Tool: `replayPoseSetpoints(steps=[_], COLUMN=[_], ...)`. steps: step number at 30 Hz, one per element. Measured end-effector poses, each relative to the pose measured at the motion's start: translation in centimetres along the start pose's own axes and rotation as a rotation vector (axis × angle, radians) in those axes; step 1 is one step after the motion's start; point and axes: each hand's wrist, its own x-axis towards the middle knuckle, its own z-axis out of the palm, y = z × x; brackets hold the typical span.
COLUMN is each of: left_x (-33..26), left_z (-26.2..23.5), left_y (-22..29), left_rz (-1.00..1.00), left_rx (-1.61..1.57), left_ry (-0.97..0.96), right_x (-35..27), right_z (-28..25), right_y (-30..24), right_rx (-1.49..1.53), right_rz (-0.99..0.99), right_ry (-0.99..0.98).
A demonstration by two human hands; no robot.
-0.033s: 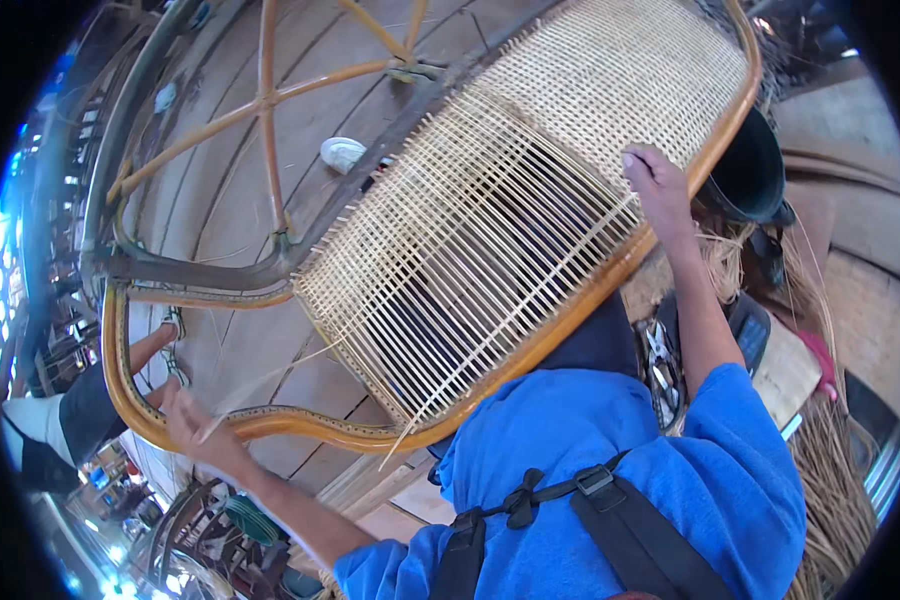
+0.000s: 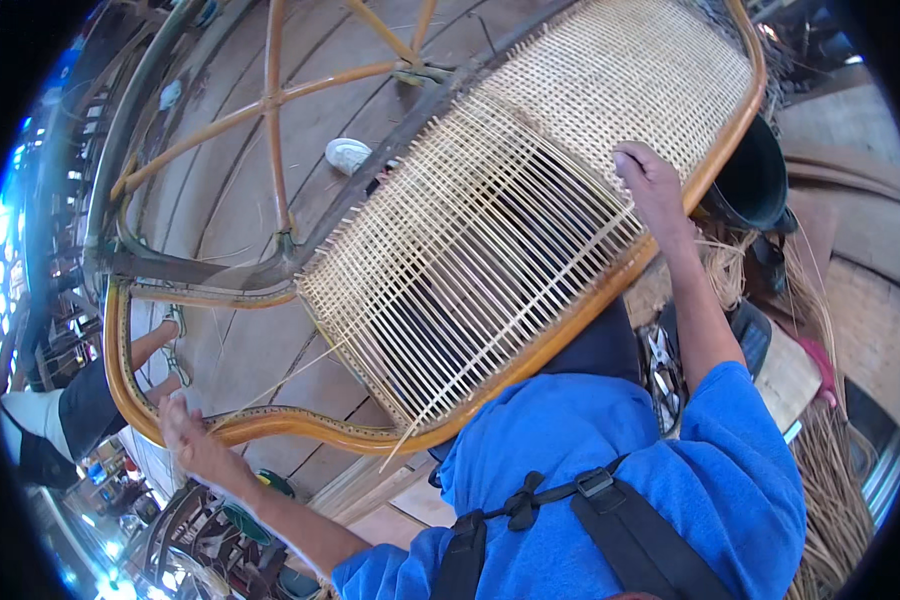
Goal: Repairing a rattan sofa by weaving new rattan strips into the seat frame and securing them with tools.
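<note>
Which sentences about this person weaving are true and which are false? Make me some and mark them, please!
1. The person wears a blue shirt. True.
2. The right grip is at the woven panel. True.
3. The panel is tightly woven all over. False: part of it has open gaps.
4. A dark bucket is on the picture's right. True.
5. The left grip is beside that bucket. False: it is near the curved orange-brown frame.
</note>
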Motion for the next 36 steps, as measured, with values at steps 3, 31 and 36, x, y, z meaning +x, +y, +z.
replayPoseSetpoints(steps=[3, 31, 36], left_x=[0.3, 2.0, 0.4], left_z=[-3.5, -2.2, -1.5], left_y=[-0.7, -4.9, -0.9], left_rz=[-0.164, 0.016, 0.088], left_rx=[-0.367, -0.127, -0.084], left_ry=[0.131, 0.140, -0.005], right_x=[3.2, -20.5, -30.0], right_z=[3.7, -13.0, -7.9], right_y=[-1.6, 1.9, 2.4], right_rx=[-0.049, -0.413, -0.863], right_rz=[0.024, 0.608, 0.897], right_ry=[-0.122, 0.039, -0.226])
